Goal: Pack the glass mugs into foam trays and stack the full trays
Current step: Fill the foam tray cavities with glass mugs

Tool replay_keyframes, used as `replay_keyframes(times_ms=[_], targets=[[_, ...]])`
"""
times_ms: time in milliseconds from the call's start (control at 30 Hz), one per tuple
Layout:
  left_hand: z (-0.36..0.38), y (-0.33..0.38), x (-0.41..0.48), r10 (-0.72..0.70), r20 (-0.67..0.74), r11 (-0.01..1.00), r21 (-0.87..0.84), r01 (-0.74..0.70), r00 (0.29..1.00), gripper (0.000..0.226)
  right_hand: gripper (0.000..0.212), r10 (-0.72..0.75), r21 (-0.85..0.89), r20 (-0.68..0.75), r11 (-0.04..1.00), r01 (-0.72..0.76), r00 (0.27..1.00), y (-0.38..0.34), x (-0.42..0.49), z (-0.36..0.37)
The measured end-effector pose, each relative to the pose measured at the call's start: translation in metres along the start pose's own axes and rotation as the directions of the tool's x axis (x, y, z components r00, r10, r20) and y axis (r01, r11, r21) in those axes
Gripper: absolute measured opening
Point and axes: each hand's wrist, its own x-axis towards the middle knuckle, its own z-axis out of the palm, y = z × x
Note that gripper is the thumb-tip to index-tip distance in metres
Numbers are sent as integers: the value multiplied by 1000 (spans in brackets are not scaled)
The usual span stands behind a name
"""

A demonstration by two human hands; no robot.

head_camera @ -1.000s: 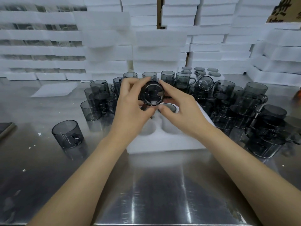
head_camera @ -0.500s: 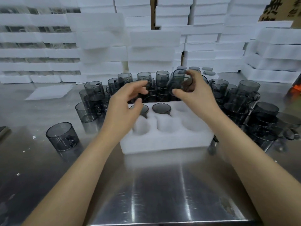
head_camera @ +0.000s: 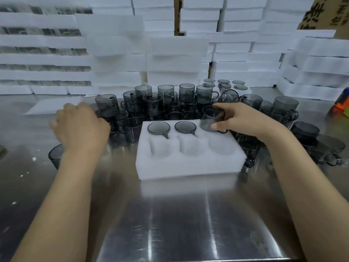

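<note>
A white foam tray [head_camera: 188,165] lies on the steel table before me. Two smoky glass mugs sit upside down in its back row, one at the left [head_camera: 158,128] and one in the middle [head_camera: 185,126]. My right hand [head_camera: 243,119] grips a third mug [head_camera: 210,120], tilted, over the tray's back right pocket. The three front pockets hold nothing. My left hand [head_camera: 79,125] hovers left of the tray, blurred, its fingers loosely curled near the loose mugs [head_camera: 132,110]; nothing shows in it.
Several loose grey mugs crowd the table behind and right of the tray [head_camera: 283,110]. One mug [head_camera: 55,156] stands apart at the left, partly behind my forearm. Stacks of white foam trays [head_camera: 117,53] wall the back. A foam sheet [head_camera: 52,106] lies at the left.
My right hand has carried a mug down from the pile to the tray's back right pocket. My left hand has swung away to the left, off the tray.
</note>
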Motion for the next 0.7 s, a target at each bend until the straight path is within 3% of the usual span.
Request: replay_keyframes(times_ms=[133, 233, 300, 467, 567, 700], targets=[[-1, -20, 11, -179, 208, 982, 91, 163, 962, 44, 80, -48, 4, 10, 999, 48, 999, -5, -3, 4], [0, -23, 13, -275, 441, 961, 161, 226, 854, 68, 68, -103, 54, -21, 993, 104, 994, -12, -4, 15], [1, -20, 10, -301, 487, 953, 139, 268, 820, 69, 61, -114, -12, 2, 993, 114, 993, -15, -3, 22], [12, -12, 6, -203, 543, 979, 134, 154, 815, 55, 53, -60, -252, 96, 964, 82, 994, -16, 1, 34], [16, 1, -3, -100, 571, 994, 99, 53, 815, 54, 53, 13, -443, 143, 895, 52, 990, -13, 0, 44], [17, 14, -15, -22, 600, 998, -37, 56, 799, 51, 74, 42, -451, 140, 892, 26, 989, -16, -5, 48]])
